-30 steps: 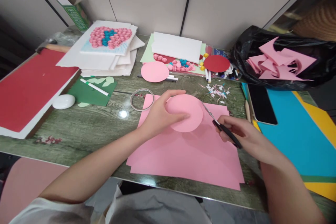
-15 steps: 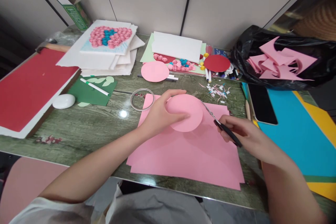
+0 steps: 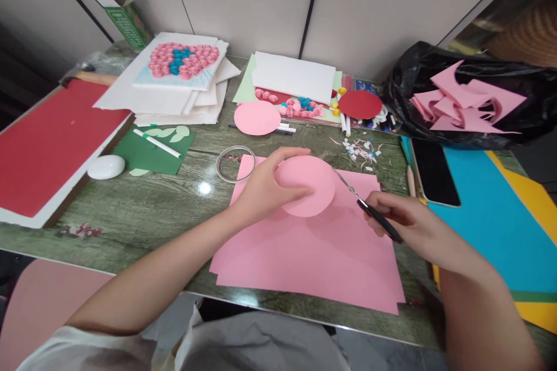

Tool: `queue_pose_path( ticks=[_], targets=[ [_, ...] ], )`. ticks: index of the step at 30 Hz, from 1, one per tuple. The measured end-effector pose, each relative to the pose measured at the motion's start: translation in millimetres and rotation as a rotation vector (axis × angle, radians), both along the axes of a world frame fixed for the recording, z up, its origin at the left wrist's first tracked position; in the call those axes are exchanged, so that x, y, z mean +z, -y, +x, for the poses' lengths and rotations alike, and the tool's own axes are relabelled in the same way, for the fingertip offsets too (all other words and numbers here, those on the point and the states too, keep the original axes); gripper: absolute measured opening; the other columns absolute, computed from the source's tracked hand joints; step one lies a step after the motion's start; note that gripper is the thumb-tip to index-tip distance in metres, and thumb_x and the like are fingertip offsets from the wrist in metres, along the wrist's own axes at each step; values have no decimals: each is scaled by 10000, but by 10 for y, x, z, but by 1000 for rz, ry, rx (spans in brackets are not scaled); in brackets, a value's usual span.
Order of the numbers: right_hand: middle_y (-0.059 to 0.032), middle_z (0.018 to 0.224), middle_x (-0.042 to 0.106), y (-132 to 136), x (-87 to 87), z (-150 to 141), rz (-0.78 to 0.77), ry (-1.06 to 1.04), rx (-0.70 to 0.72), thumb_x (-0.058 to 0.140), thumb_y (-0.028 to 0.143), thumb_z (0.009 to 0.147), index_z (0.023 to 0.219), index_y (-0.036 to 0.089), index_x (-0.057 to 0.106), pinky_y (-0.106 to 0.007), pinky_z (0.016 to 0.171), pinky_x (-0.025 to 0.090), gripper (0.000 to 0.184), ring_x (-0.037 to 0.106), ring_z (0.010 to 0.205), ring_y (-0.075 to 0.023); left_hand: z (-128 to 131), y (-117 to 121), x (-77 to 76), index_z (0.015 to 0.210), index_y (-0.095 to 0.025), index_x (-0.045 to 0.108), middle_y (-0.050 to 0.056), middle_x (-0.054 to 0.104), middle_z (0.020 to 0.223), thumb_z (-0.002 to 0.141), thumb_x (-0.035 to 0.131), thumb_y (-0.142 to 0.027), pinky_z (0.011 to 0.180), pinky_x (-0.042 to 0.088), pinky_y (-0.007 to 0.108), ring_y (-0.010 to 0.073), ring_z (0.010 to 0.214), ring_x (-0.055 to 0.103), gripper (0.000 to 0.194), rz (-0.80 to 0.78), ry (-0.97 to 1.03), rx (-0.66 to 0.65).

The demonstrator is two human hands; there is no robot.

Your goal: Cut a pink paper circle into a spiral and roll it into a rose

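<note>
Between the thumb and fingers of my left hand [image 3: 270, 185] is a pink paper circle [image 3: 311, 177], held by its left side. My right hand [image 3: 398, 220] grips black-handled scissors [image 3: 376, 217], whose blades point up and left to the circle's upper right edge. From this view I cannot tell whether the blades touch the paper. Below both hands lie pink paper sheets [image 3: 304, 264], slightly offset from one another. A tape roll or ring [image 3: 219, 169] rests beside my left wrist, partly over the sheets' corner.
Another pink circle [image 3: 256, 118] lies on some pens behind. At right are a phone [image 3: 435, 173], blue paper [image 3: 491, 226] and a black bag [image 3: 400, 95] with pink scraps [image 3: 461, 101]. A red board [image 3: 47, 145] and a white mouse-shaped object [image 3: 106, 167] are at left.
My right hand and the scissors have shifted very slightly to the right. The circle in my left hand has barely moved.
</note>
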State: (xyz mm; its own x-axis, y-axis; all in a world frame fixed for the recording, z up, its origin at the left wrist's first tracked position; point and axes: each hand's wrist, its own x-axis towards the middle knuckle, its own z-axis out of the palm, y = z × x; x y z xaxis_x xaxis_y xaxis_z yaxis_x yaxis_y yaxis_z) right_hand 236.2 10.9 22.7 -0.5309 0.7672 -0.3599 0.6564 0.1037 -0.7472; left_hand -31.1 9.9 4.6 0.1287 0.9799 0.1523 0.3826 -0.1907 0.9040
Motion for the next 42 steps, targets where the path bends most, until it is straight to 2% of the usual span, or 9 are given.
queue_pose_path(
  ticks=[6, 13, 18, 27, 33, 36, 42],
  targets=[
    [29, 648, 433, 1, -10, -1, -17, -11, -19, 396, 217, 881, 666, 205, 405, -255, 559, 286, 215, 404, 621, -123, -7, -5, 5, 1154, -244, 534, 20, 578, 1215, 672, 709, -240, 990, 395, 348, 209, 1161, 510, 513, 25, -7, -10],
    [31, 661, 419, 5, 4, -34, -64, -37, -26, 429, 270, 884, 697, 206, 435, -247, 545, 287, 198, 385, 624, -120, 16, 5, 13, 1154, -243, 539, 28, 584, 1207, 654, 706, -199, 985, 404, 382, 223, 1138, 526, 529, -28, -13, -83],
    [32, 660, 399, 11, -18, -26, -56, -34, -31, 426, 345, 899, 685, 204, 414, -247, 540, 276, 256, 378, 624, -120, 12, 5, 4, 1155, -241, 537, 23, 585, 1205, 651, 710, -186, 979, 411, 360, 212, 1138, 524, 536, -14, -4, -98],
    [26, 660, 434, -11, -31, 17, -23, -1, 12, 381, 256, 898, 676, 201, 416, -247, 549, 279, 231, 404, 628, -123, 9, 3, 12, 1157, -241, 538, 24, 584, 1209, 655, 708, -192, 981, 408, 365, 213, 1138, 525, 532, -17, -13, -95],
    [25, 670, 438, -12, -14, 6, -31, -5, 8, 413, 296, 896, 706, 198, 452, -244, 552, 282, 217, 396, 633, -120, 13, -8, -8, 1157, -246, 534, 19, 583, 1214, 665, 703, -205, 997, 393, 367, 213, 1155, 515, 522, -27, -25, -88],
    [27, 673, 438, -24, -15, -10, -31, -26, -3, 422, 353, 898, 710, 196, 456, -241, 558, 287, 248, 394, 635, -117, 29, -8, -28, 1138, -241, 545, 26, 591, 1194, 655, 710, -205, 988, 399, 372, 221, 1142, 524, 511, -37, -20, -91],
    [33, 656, 459, -99, -77, 36, -27, -140, -81, 464, 329, 866, 697, 185, 489, -240, 560, 292, 224, 398, 613, -111, 50, -10, -42, 1116, -213, 550, 36, 598, 1187, 640, 710, -179, 976, 408, 347, 212, 1122, 537, 503, -71, 25, -107]
  ],
)
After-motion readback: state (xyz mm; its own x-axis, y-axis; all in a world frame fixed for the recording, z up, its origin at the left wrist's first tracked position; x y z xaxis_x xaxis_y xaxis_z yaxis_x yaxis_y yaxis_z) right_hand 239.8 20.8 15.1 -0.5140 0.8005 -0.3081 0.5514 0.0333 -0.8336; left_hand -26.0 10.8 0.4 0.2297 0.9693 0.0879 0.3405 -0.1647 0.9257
